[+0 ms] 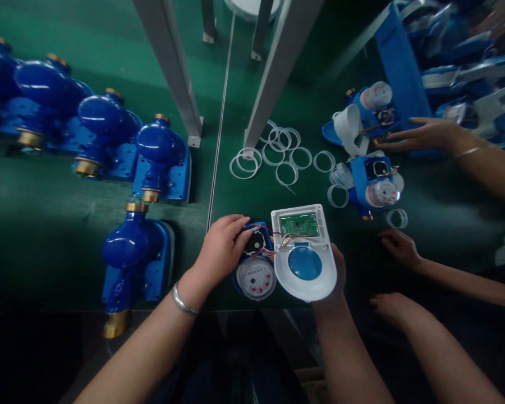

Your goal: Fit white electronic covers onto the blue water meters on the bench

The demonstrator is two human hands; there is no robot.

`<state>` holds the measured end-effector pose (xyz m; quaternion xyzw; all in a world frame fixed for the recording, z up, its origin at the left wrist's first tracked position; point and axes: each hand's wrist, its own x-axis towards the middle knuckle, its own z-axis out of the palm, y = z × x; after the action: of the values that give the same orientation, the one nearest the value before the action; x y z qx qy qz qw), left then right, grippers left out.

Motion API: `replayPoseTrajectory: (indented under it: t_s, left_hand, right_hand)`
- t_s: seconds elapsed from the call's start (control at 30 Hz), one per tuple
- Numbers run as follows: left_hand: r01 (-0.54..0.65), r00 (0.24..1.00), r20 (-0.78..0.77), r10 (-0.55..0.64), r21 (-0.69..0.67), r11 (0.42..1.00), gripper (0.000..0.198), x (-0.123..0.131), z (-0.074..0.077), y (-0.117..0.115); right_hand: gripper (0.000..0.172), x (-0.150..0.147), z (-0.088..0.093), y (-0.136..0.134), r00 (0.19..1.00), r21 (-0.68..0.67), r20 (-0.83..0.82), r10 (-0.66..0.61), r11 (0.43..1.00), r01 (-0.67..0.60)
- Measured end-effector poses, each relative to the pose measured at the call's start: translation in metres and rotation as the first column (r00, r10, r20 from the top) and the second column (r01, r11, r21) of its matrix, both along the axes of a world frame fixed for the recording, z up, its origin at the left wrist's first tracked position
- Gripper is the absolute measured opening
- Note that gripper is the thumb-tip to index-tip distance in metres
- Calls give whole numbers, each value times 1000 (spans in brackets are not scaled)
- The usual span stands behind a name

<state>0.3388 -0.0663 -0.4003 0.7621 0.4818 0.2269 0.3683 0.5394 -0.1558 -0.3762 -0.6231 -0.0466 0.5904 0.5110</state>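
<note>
At the table's front edge sits a blue water meter [256,278] with a round dial and a black part above it. My left hand [225,244] is closed around the upper left side of this meter. In my right hand [339,269] is a white meter cover [305,292], turned to show its inner side; the fingers are mostly hidden behind it. The cover carries a green circuit board [298,225] and a round blue window [304,262]. Thin coloured wires [280,244] run between the cover and the meter.
Several blue meters [124,247] lie face down at left. Clear plastic rings [287,173] are scattered beyond my hands, near grey metal legs [273,73]. At right are other people's hands [429,134], another open meter [376,182] and a blue crate [404,73].
</note>
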Motion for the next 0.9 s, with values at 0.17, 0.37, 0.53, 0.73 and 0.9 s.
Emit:
replayPoseTrajectory:
  t_s: [0.17, 0.37, 0.53, 0.73, 0.9]
  left_hand:
    - [217, 976, 78, -205, -191, 957, 19, 0, 10, 23]
    - [68, 998, 1, -69, 115, 991, 9, 1, 16, 12]
    - [28, 999, 9, -32, 302, 953, 14, -4, 18, -26]
    - [70, 998, -23, -67, 295, 953, 57, -1, 11, -38]
    - [-27, 999, 34, 17, 327, 945, 43, 10, 7, -31]
  right_hand:
    - [32, -3, 6, -1, 998, -3, 60, 10, 1000, -10]
    - [31, -9, 9, 0, 978, 45, 187, 89, 994, -99]
    - [42, 10, 39, -15, 944, 79, 215, 249, 959, -271]
    - [57, 4, 48, -3, 933, 107, 185, 308, 938, -331]
    - [65, -16, 38, 19, 952, 113, 148, 268, 952, -285]
